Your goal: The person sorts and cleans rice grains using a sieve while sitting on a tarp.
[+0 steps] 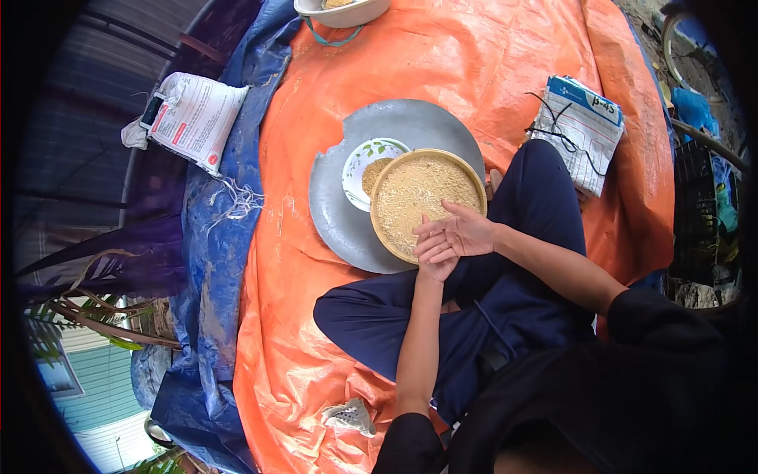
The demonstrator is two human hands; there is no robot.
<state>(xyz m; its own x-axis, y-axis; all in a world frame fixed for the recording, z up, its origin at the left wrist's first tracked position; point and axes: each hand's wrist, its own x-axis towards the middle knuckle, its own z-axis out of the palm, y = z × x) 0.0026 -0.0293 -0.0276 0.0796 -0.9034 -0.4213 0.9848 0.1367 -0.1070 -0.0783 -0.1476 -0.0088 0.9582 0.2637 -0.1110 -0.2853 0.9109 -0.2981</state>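
My right hand (pixel 464 231) is palm up with its fingers stretched out to the left, lying across my left hand (pixel 436 267). The two hands touch each other over the near edge of a round, shallow yellow-rimmed tray or sieve (pixel 422 186). Pale tan grains or meal cover its inside. Most of my left hand's fingers are hidden behind the right hand. Just left of the tray, partly covered by it, is a white bowl (pixel 354 175) with green leaf patterns and brown grain. Both vessels are over a large round grey metal tray (pixel 458 126) with a broken rim.
An orange tarp (pixel 296 340) lies over a blue tarp (pixel 213 292). A printed white sack (pixel 197 118) is at the left; a folded sack bundle (pixel 580 126) with black cord is at the right. Another basin (pixel 347 14) stands at the top. My crossed legs (pixel 363 308) border the tray.
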